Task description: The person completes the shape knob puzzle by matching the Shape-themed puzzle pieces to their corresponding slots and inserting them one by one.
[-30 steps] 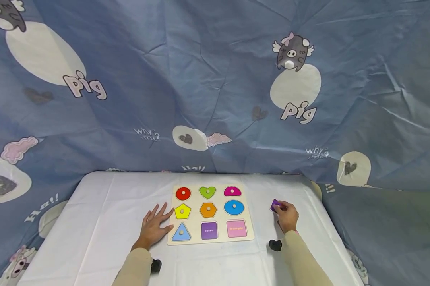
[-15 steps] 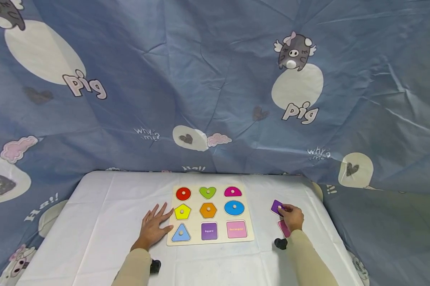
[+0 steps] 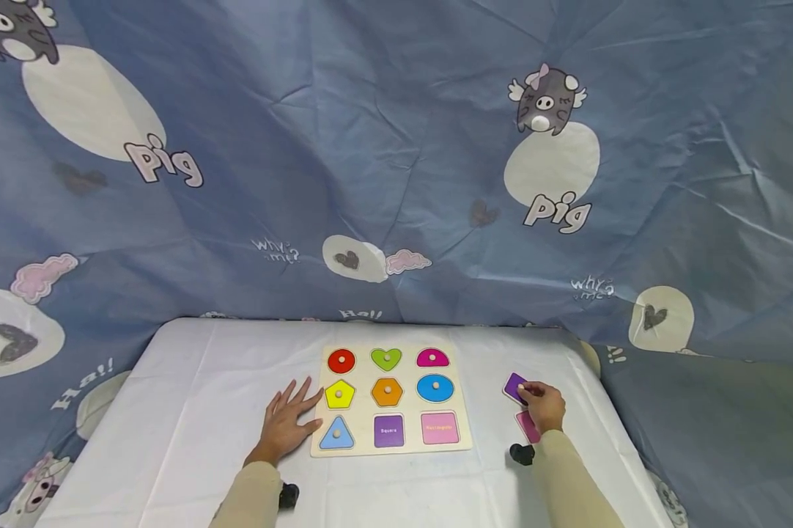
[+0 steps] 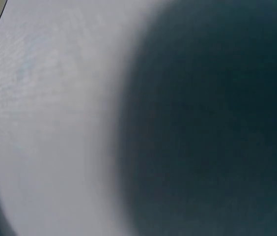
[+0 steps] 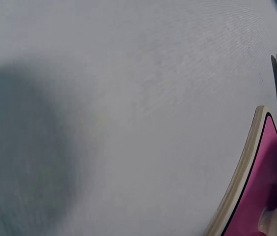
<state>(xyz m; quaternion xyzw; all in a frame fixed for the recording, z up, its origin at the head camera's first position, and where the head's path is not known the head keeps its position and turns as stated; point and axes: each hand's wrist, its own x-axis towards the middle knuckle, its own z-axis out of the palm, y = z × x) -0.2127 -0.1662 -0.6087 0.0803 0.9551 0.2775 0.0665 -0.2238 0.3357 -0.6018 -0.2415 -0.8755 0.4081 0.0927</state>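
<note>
In the head view a wooden shape puzzle board [image 3: 360, 378] lies on the white-covered table. My left hand [image 3: 287, 427] rests flat at the board's left edge, fingers spread, with the index fingertip and thumb touching it. To the board's right, my right hand [image 3: 547, 405] pinches the small knob of a purple square puzzle piece [image 3: 512, 386]. This piece lies on the cloth in the right wrist view too. A pink puzzle piece [image 3: 527, 427] lies just below it, partly hidden by the right wrist; its knob [image 5: 273, 222] shows in the right wrist view.
Purple "Square" recess [image 3: 388, 431] and pink "Rectangular" recess [image 3: 440, 428] show bare printed bottoms. Several knobbed shapes sit in the board, among them a red circle [image 3: 341, 361] and a blue oval [image 3: 435, 389]. A blue patterned cloth [image 3: 396, 183] hangs behind the table.
My right hand has shifted slightly right and towards me, so more of the purple square and the pink piece shows. The left hand stays at the board's edge.
</note>
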